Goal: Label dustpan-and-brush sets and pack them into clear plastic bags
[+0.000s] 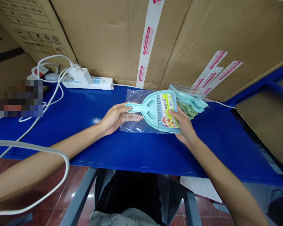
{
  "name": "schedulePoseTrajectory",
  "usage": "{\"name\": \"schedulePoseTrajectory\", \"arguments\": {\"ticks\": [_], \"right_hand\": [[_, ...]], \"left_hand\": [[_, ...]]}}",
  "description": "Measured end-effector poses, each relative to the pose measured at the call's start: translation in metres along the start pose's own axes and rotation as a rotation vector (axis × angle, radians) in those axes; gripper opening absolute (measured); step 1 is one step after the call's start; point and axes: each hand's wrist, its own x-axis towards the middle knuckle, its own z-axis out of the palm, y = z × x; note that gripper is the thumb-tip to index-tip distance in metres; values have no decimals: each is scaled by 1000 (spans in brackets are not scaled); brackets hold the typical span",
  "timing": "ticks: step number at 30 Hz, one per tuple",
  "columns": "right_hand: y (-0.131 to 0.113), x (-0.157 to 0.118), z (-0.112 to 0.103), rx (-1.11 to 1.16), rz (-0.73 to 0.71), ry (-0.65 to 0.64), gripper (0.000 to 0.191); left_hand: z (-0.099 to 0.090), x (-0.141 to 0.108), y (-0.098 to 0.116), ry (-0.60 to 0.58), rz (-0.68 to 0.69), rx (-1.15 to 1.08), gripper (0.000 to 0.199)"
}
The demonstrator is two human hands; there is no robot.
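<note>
A light-blue dustpan and brush set [149,109] in a clear plastic bag is held just over the blue table. My left hand [116,118] grips its handle end, thumb on top and fingers beneath. My right hand [184,124] closes on the wide end, its thumb pressing a yellow and white label [168,110]. Grey-blue bristles show beside the label. Just behind my right hand lie more bagged sets, a blue one [191,99] over a green one [187,110], partly hidden.
A white power strip [102,83] with a plugged-in adapter stands at the back left, and a white cable [67,166] loops over my left forearm. Large cardboard boxes [108,40] wall the back of the blue table [132,153]. Another carton [266,119] is at right.
</note>
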Motion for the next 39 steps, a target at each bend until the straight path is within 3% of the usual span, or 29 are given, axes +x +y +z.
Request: {"name": "schedulePoseTrajectory", "arguments": {"ticks": [3,11,24,32,39], "right_hand": [[-1,-1,2,-5,-12,37,54],[5,9,-13,-90,-42,97,74],[7,10,-21,-240,-153,177,105],[-1,2,-14,-409,-346,65,114],[5,9,-18,-508,-466,-4,95]], "left_hand": [[-1,1,2,18,-5,59,29],[-11,9,8,172,-10,36,28],[-17,10,13,202,25,-29,24],[-16,7,12,147,-4,-121,19],[-16,8,5,139,9,-130,19]]}}
